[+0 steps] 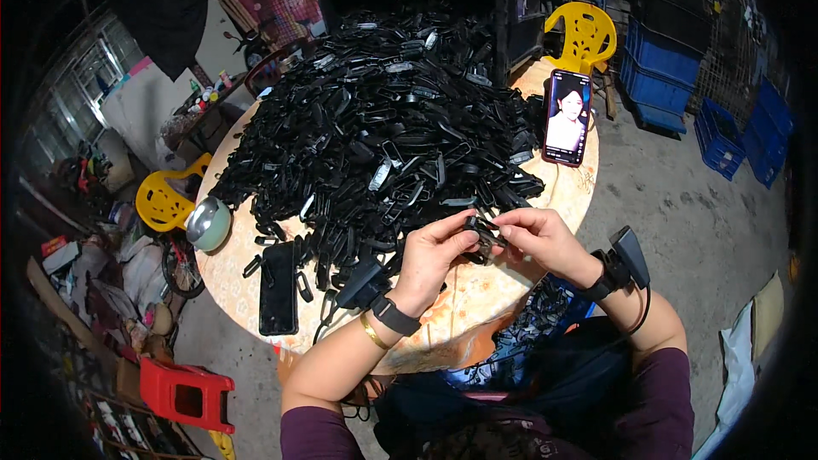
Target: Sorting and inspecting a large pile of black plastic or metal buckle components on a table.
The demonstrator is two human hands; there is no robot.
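Pinching small, slim, black plastic-looking pc. (485, 237) btwn L hand (436, 254) & R hand (542, 244), near edge of black elongated-loop pile (375, 132), we're apparently mid-handling; next move prob. needs steady fingertips.

Out of dark purple fabric sleeves (319, 436) at the frame's bottom, I see the bare left forearm (336, 379) slanting up rightward and the bare right forearm (658, 313) up leftward. The bare left hand (433, 257) and bare right hand (544, 240) nearly meet just right of centre, thumbs and index fingers drawn into pinches.
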